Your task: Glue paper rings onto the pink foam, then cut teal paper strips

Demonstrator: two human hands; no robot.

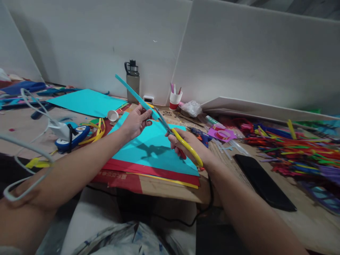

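My left hand (pixel 138 121) pinches a narrow turquoise paper strip (pixel 132 92), which slants up to the left above the table. In my right hand (pixel 190 143) is a pair of scissors with yellow handles (pixel 187 147); the blades meet the strip's lower end just beyond my left fingertips. Whether the blades have cut into it I cannot tell. Below both hands lies a stack of coloured sheets, with turquoise paper (pixel 140 156) on top and red paper (pixel 159 171) and a yellow edge showing beneath.
Another turquoise sheet (pixel 87 102) lies at the back left, near a grey bottle (pixel 133 85). A paper cup of pens (pixel 175 99) stands behind the stack. To the right are a black phone (pixel 262 182) and many coloured pipe cleaners (pixel 297 145). A blue-and-white power strip (pixel 73 138) with cables sits left.
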